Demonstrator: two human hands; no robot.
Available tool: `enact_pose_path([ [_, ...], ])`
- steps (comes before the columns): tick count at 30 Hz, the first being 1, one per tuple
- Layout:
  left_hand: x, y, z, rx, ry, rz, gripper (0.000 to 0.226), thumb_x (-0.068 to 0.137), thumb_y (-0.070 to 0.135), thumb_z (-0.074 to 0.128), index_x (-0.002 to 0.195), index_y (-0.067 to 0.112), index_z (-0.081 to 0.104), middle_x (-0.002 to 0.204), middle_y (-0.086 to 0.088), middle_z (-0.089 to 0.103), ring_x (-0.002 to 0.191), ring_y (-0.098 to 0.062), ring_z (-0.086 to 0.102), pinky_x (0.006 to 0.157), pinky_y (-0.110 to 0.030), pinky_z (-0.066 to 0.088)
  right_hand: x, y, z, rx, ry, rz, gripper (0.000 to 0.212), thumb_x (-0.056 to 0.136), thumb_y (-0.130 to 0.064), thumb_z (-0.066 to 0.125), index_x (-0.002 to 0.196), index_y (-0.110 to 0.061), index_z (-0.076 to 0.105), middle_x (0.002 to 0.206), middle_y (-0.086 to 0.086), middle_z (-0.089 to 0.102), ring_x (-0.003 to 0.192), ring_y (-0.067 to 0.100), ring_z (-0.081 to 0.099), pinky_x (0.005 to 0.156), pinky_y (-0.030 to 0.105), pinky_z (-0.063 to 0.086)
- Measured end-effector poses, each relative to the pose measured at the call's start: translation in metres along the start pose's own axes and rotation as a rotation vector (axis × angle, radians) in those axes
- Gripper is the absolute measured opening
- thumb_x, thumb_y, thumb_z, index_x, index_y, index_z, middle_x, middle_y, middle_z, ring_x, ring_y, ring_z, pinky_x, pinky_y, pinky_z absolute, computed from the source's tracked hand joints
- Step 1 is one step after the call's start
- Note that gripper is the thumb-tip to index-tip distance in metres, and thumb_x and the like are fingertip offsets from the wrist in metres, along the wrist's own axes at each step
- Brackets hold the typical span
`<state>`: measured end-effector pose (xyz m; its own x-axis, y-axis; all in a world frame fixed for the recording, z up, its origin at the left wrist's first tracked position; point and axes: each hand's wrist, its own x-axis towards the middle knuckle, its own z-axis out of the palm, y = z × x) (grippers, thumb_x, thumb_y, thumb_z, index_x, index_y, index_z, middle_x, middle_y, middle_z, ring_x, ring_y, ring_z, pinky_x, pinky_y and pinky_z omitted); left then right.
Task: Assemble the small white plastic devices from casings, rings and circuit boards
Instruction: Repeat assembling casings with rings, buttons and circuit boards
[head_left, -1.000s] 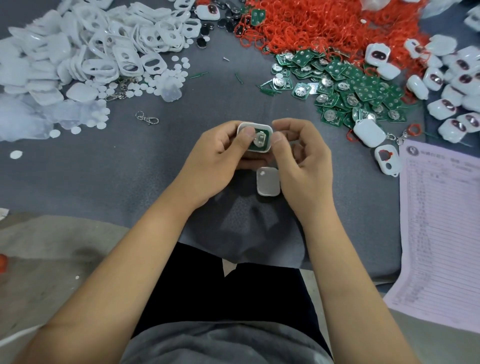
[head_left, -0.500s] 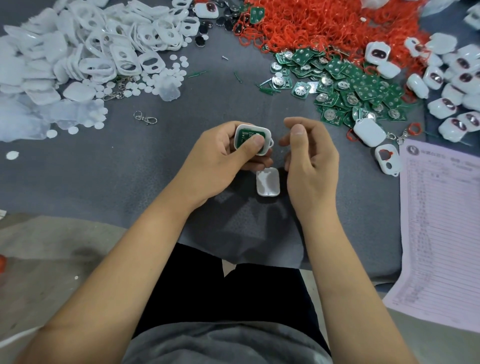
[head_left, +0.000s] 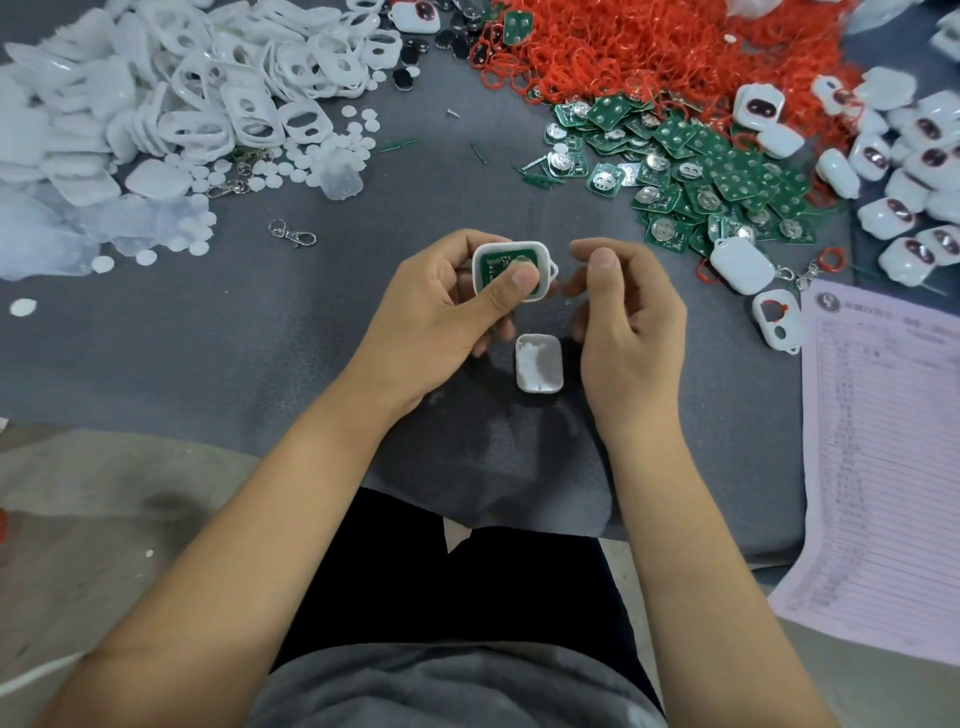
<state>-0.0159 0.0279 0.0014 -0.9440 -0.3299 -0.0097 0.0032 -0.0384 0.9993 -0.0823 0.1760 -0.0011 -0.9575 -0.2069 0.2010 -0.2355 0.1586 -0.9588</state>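
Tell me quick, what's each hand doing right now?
Left hand: holds the casing, thumb pressing the circuit board.
Right hand: loosely curled, holding nothing visible.

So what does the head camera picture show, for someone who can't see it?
A person's left hand grips a small white plastic casing, thumb pressing a green circuit board into it, while the right hand hovers beside it, holding nothing. A white casing lid lies below on grey cloth, near red rubber rings.
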Motion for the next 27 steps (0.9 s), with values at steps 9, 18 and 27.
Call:
enact_pose_path([
  [9, 0.002, -0.001, -0.005, -0.110, 0.004, -0.029, 0.029, 0.107, 0.002, 0.050, 0.136, 0.005, 0.057, 0.123, -0.017, 0.071, 0.081, -0.009, 0.067, 0.069, -0.022, 0.051, -0.001, 0.001, -0.004, -0.141, 0.042, -0.008, 0.016, 0.104, -0.020, 0.054, 0.099, -0.017, 0.068, 0.076, -0.003, 0.066, 0.064, 0.009, 0.056, 0.065, 0.021, 0.044],
  [18, 0.003, -0.001, -0.004, -0.173, -0.038, -0.062, 0.031, 0.112, 0.003, 0.036, 0.131, 0.002, 0.060, 0.119, -0.005, 0.076, 0.090, -0.020, 0.076, 0.076, -0.025, 0.058, -0.023, -0.003, -0.024, -0.501, -0.164, -0.181, 0.011, 0.096, -0.021, 0.071, 0.103, -0.016, 0.078, 0.097, -0.003, 0.065, 0.088, 0.011, 0.060, 0.081, 0.027, 0.049],
  [27, 0.002, 0.001, -0.005, -0.185, -0.061, -0.065, 0.030, 0.111, 0.004, 0.037, 0.129, 0.004, 0.062, 0.117, -0.011, 0.076, 0.094, -0.023, 0.077, 0.078, -0.026, 0.058, -0.029, -0.004, -0.037, -0.268, -0.239, -0.019, 0.013, 0.093, -0.032, 0.074, 0.087, -0.027, 0.064, 0.079, -0.003, 0.064, 0.073, 0.010, 0.057, 0.067, 0.021, 0.043],
])
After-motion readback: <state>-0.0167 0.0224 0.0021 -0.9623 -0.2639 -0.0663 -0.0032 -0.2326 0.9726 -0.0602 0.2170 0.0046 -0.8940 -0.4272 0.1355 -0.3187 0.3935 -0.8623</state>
